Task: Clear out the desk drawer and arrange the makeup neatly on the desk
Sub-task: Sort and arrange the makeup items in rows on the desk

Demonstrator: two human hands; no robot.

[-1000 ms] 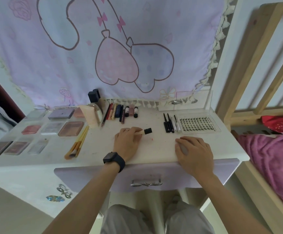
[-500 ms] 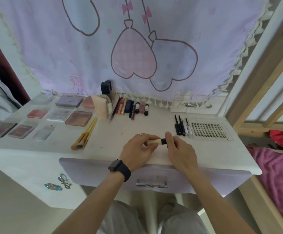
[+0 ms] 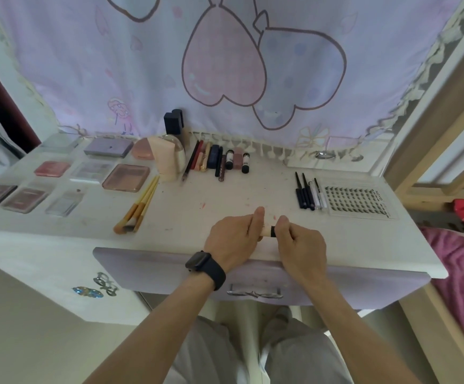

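— What do the hands grip?

— The left hand [image 3: 233, 241] and the right hand [image 3: 300, 243] share a small cream tube with a black cap [image 3: 269, 231]. The left hand's fingers curl round the cream end with the thumb raised. The right hand's fingertips pinch the black cap end.

— Where is it?

— Just below the middle of the frame, low over the front edge of the white desk [image 3: 225, 195]. Whether it touches the top cannot be told.

— What lies closest to the hands?

— A black smartwatch [image 3: 201, 264] sits on the left wrist. Under the hands runs the lilac drawer front [image 3: 153, 268] with its silver handle [image 3: 254, 294].

— And to the right?

— Thin black and white liner pens [image 3: 308, 194] lie side by side. Just beside them, further right, is a clear tray of false-lash clusters [image 3: 355, 202].

— To the left?

— Three yellow-handled makeup brushes [image 3: 145, 199] lie together on a slant. Beyond them, flat compacts and palettes [image 3: 126, 177] sit in rows reaching the left edge of the frame.

— At the back?

— At upper centre, a row of lipsticks and pencils [image 3: 219, 160] lies side by side. To its left a pale pink squeeze tube [image 3: 166, 159] stands upright. A dark blue bottle [image 3: 173, 123] stands behind that, against the lilac cloth with heart shapes [image 3: 114, 65].
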